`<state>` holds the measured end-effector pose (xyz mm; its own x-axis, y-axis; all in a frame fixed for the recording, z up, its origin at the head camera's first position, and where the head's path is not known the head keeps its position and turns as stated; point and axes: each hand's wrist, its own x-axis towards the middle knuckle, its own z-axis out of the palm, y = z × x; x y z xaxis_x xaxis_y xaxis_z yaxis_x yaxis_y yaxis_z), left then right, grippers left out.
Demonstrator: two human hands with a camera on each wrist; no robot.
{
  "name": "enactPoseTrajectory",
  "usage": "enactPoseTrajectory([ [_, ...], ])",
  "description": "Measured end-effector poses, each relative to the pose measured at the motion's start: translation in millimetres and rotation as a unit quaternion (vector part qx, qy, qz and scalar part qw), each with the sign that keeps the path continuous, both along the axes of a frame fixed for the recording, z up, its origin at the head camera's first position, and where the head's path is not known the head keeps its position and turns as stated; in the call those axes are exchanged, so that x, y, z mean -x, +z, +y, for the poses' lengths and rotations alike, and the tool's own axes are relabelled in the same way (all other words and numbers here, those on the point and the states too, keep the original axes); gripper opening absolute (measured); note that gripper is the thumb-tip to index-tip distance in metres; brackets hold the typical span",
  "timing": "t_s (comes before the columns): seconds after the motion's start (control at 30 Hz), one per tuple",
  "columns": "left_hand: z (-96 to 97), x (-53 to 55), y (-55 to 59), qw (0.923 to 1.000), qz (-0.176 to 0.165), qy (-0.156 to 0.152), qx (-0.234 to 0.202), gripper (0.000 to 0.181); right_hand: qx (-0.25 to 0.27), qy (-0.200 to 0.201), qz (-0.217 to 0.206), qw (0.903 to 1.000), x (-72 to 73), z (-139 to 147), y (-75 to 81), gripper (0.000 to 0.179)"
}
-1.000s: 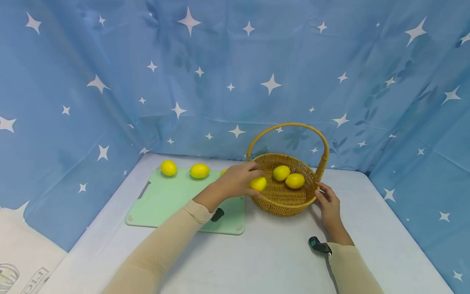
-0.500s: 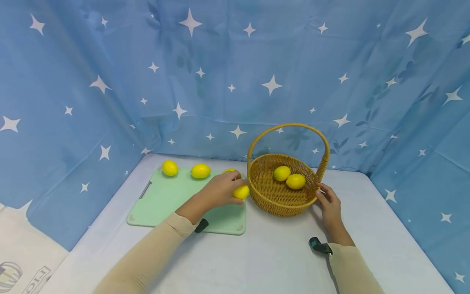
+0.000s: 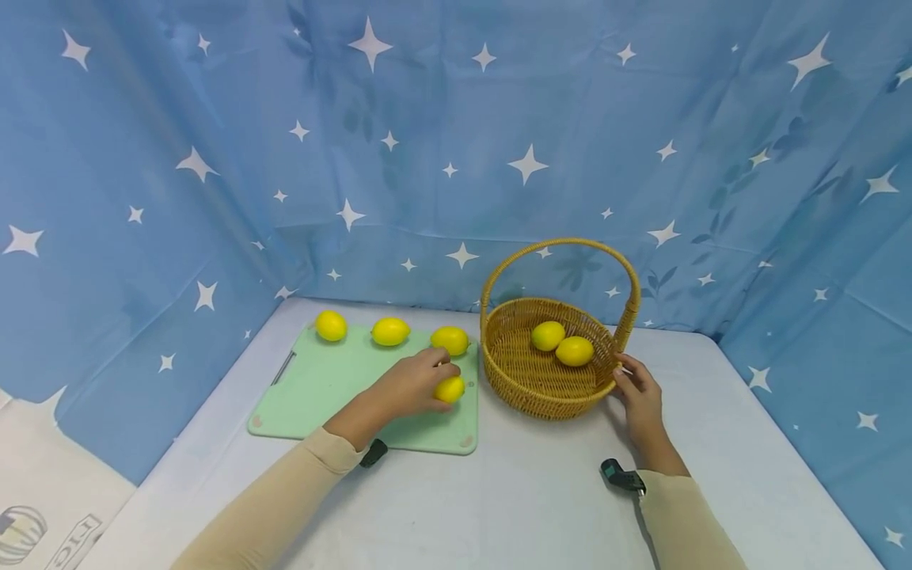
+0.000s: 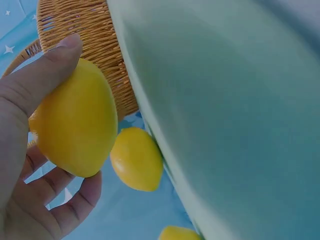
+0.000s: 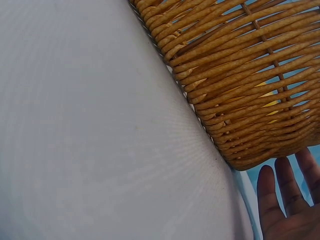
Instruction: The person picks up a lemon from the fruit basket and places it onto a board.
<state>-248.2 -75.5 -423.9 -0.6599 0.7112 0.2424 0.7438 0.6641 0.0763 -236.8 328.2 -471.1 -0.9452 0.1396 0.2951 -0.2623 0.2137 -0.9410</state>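
Observation:
My left hand [image 3: 419, 385] holds a yellow lemon [image 4: 77, 120] between thumb and fingers, over the right part of the pale green cutting board [image 3: 321, 388]. Whether this lemon touches the board is hard to tell. Three more lemons lie in a row along the board's back edge: a left one [image 3: 331, 325], a middle one [image 3: 390, 332] and a right one [image 3: 450, 340]. My right hand [image 3: 644, 402] grips the right rim of the wicker basket [image 3: 541, 405], its thumb in front. Two lemons, one greenish [image 3: 548, 336] and one yellow [image 3: 574, 351], rest inside the basket.
The basket's tall handle [image 3: 559, 242] arches above it. A white cloth covers the table [image 3: 527, 499]. Behind and at the sides hangs a blue star-printed curtain [image 3: 456, 119]. A metal bar [image 3: 283, 368] sits on the board's left side.
My left hand has moved left and nearer from the basket's left rim, carrying the lemon over the board. The right lemon in the back row now shows fully. My right hand stays on the basket.

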Motion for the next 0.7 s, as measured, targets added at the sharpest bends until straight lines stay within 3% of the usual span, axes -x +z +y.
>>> enactPoseTrajectory([
  [0.3, -1.4, -3.2, -11.8, 0.9985, -0.042, 0.023, 0.025, 0.056, 0.0, -0.003, -0.003, 1.0, 0.7, 0, -0.1, 0.045],
  [0.7, -2.7, -6.6, -14.7, 0.9975, -0.066, 0.025, 0.005, 0.063, 0.002, -0.003, -0.001, 1.0, 2.6, 0, -1.9, 0.045],
])
